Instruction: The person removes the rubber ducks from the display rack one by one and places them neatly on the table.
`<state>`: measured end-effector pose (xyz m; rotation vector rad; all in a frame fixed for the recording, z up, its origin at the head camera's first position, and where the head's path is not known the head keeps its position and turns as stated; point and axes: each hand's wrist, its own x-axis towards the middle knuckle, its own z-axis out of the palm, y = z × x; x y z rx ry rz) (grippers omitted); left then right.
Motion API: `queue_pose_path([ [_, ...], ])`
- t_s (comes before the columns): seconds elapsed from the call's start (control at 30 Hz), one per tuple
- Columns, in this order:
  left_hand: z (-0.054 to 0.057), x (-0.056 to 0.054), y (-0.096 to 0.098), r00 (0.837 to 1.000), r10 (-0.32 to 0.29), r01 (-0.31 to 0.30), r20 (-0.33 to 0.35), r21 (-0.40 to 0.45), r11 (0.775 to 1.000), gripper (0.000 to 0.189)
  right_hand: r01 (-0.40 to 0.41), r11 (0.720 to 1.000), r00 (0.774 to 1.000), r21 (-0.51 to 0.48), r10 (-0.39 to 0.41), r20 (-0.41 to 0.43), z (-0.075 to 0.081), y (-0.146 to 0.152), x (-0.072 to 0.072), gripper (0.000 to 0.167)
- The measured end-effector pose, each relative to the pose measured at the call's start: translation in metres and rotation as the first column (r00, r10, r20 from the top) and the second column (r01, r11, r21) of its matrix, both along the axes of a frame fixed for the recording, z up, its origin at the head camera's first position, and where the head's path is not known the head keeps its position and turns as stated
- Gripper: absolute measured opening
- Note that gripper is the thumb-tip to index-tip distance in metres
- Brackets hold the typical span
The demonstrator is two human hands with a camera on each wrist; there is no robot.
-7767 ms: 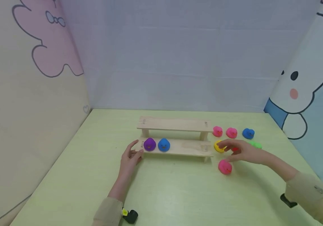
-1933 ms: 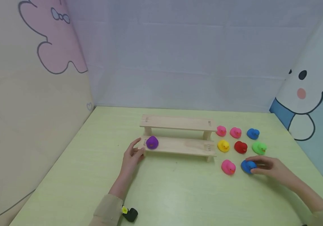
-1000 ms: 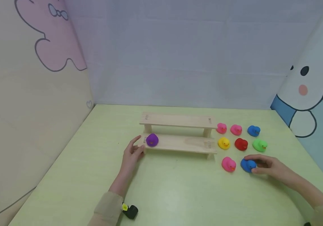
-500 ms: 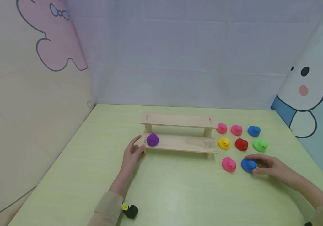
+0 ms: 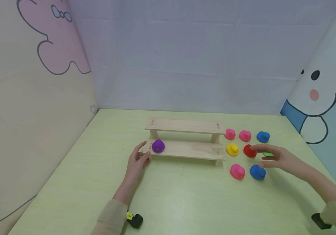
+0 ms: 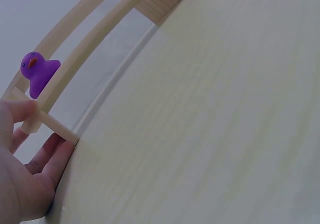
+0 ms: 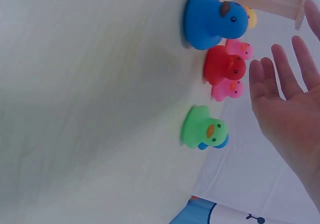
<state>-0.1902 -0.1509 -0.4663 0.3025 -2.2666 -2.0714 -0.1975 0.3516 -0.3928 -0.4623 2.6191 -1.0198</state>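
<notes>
My left hand (image 5: 136,161) grips the left end of a two-tier wooden shelf (image 5: 191,150). In the left wrist view the thumb lies on the lower board and the fingers (image 6: 57,159) touch its leg. A purple rubber duck (image 5: 158,146) sits on that board, close to the hand. Above the table my right hand (image 5: 282,160) hovers with its fingers apart and nothing in them. Below it rests a blue rubber duck (image 5: 257,172). The red duck (image 5: 249,151) is near its fingertips, and it partly hides the green duck (image 7: 202,129), which the right wrist view shows fully.
Right of the shelf, two pink ducks (image 5: 245,135) and another blue duck (image 5: 263,137) stand in the back row. A yellow duck (image 5: 232,149) is left of the red one. Another pink duck (image 5: 237,171) sits at the front. Cloth walls enclose the table (image 5: 185,195).
A blue duck once beside the purple one on the shelf now stands on the table at the front right. My right hand has released it and risen. The left hand stays put.
</notes>
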Motion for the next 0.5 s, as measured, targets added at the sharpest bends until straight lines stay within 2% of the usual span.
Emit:
queue_pose_path([
  [0.17, 0.002, -0.001, 0.001, 1.000, 0.001, -0.001, 0.002, 0.015, 1.000, 0.053, -0.034, 0.999, 0.996, -0.005, 0.033, -0.085, 0.017, -0.015, -0.009, 0.059],
  [0.5, -0.002, -0.001, 0.001, 1.000, 0.010, -0.010, 0.010, 0.002, 1.000, 0.053, -0.086, 0.995, 0.989, -0.049, 0.079, -0.124, 0.041, -0.057, -0.022, 0.055],
])
